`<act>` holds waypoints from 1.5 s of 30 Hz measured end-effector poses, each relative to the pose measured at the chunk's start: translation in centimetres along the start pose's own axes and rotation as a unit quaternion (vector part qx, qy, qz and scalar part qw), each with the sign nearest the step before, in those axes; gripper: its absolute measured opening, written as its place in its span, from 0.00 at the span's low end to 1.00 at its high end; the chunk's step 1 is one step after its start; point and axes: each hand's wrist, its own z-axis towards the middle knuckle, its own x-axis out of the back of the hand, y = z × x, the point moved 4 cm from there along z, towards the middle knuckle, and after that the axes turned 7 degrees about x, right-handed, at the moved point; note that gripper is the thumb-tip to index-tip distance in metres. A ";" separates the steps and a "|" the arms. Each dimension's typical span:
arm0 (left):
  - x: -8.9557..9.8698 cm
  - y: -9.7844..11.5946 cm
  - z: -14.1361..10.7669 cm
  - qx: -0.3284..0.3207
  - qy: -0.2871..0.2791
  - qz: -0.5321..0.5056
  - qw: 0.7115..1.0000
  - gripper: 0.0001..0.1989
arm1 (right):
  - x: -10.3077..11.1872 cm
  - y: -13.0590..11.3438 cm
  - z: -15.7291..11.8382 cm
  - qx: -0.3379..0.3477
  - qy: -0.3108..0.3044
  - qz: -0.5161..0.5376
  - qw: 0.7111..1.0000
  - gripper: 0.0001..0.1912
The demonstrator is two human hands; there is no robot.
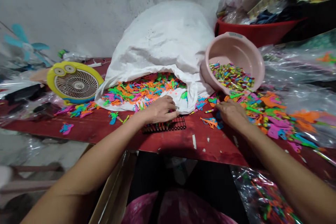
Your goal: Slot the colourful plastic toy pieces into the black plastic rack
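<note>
- Neon orange, green and pink flat plastic cut-outs point(144, 91) pour from the mouth of a white woven sack point(162, 35), mid-frame, and they're scattered right across the table!
- Left hand point(159, 110), at centre, fingers close together and curled down over a black grid-patterned rack point(164, 125); the fingertips sit at the rack's top edge, and whether they're pinching anything, I can't tell.
- Right hand point(231, 113), just to the right, fingers lightly spread and angled down at the pile's edge, near an orange cut-out; the fingertips are hidden behind the knuckles, so no call on a pinch.
- Both working over a worn red tabletop point(210, 147).
- A tilted pink plastic basin point(233, 56), right of the sack, holds a heap of small multicoloured sticks point(232, 76); there's a grey patch on its rim point(234, 34), too small to read.
- Upper right, a red tub point(252, 31) packed with bagged goods, cut off by the frame.
- Left side, a yellow round fan with cartoon eyes point(75, 82), no readable lettering from here, and a teal-bladed fan point(23, 38), blurred.
- Bottom right, a clear plastic bag of colourful pieces point(265, 196), cut off at the frame's edge.
</note>
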 end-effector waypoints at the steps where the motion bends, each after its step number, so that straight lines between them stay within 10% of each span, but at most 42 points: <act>1: 0.0 -0.1 0.0 -0.001 0.001 0.002 1.000 0.22 | 0.3 0.2 0.1 0.007 0.002 -0.002 1.000 0.13; 6: 0.1 -0.1 -0.2 -0.009 -0.008 -0.002 1.000 0.21 | 2.3 -0.2 -0.6 -0.035 0.027 0.108 0.993 0.18; 12: 0.1 -0.1 -0.1 -0.004 -0.006 -0.014 1.000 0.24 | 2.1 -6.2 -2.1 0.031 -0.001 0.416 0.909 0.19; 20: 1.1 -0.8 -1.5 0.033 -0.016 0.018 0.999 0.27 | 0.9 -9.3 -2.8 0.100 -0.048 0.183 0.977 0.25; 27: 0.4 -1.3 -1.9 0.035 -0.008 -0.009 0.999 0.20 | 1.2 -8.3 -2.0 0.083 0.038 0.149 0.985 0.14; 30: 0.2 -1.4 -1.8 0.035 -0.007 -0.017 0.999 0.18 | 2.4 -8.2 -1.7 0.021 0.111 0.337 0.935 0.16; 35: 0.2 -1.3 -1.8 0.038 -0.007 -0.017 0.999 0.17 | 1.5 -12.1 -1.3 -0.154 0.097 0.690 0.701 0.24; 37: 0.2 -1.3 -1.8 0.036 -0.003 -0.020 0.999 0.17 | 0.7 -14.3 -1.1 -0.181 0.115 0.729 0.650 0.25; 45: -0.2 -1.6 -2.0 0.034 0.020 -0.022 0.999 0.18 | -0.2 -18.5 -0.5 -0.201 0.148 0.678 0.691 0.24</act>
